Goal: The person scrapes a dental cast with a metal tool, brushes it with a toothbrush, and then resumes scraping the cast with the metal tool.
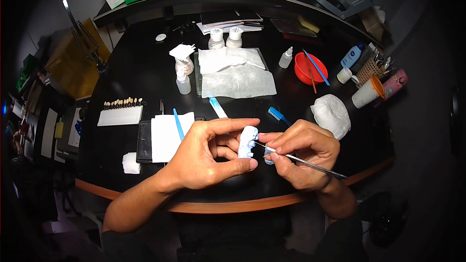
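My left hand is closed around a pale blue dental cast, gripping it upright between thumb and fingers. Tooth shapes along its right side face my other hand. A thin metal dental instrument is pinched like a pen in my right hand. Its fine tip reaches the toothed side of the cast. Partly hidden by the right fingertips is a small pale blue piece. Just beyond the hands, a blue-headed brush and a blue and white strip lie on the black table.
Left of my hands lie a tooth shade guide and a white cloth with a blue-handled tool. Farther back are a paper-covered glass slab and white jars. A red bowl and a tissue wad stand right.
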Motion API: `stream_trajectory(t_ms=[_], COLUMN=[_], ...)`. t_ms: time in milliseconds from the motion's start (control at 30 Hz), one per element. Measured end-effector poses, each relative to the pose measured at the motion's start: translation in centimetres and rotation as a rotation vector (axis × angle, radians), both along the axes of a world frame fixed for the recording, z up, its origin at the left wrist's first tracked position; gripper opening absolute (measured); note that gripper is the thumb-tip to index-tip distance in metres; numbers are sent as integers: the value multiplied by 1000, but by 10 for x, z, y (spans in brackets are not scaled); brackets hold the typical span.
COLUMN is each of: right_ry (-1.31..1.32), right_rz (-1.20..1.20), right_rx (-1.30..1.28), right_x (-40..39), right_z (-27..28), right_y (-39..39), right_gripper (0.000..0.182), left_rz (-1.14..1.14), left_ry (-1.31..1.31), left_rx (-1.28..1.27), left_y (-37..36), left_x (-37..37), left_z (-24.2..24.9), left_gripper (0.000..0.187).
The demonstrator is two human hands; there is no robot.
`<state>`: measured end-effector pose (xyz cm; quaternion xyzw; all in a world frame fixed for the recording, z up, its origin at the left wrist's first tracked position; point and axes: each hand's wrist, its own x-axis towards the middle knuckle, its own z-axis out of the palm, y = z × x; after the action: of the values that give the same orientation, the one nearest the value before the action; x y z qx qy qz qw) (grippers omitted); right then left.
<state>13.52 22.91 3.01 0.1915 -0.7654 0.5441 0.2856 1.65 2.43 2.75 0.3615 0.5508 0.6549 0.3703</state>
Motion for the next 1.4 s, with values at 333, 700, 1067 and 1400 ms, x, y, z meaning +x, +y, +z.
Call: stream_trajectory(t_ms=[333, 700, 1067, 1400], right_ry=[20, 53, 101, 120], right_rz=[35, 27, -50, -77], right_rx=[41, 62, 30, 37], right_x=[1, 1, -1, -1], right_z=[0, -5, -5, -6], right_y=[0, 1, -4, -4], right_gripper=[17, 18, 17, 15], left_rz=[-5, -4, -63, -95], left_ry=[155, 182, -29, -81], left_rx=[2, 29, 43, 26], left_y=[-3, -3, -1, -2], left_x=[-5, -4, -1, -1], left_z=[-4, -5, -1, 0], left_gripper=[65, 64, 64, 67])
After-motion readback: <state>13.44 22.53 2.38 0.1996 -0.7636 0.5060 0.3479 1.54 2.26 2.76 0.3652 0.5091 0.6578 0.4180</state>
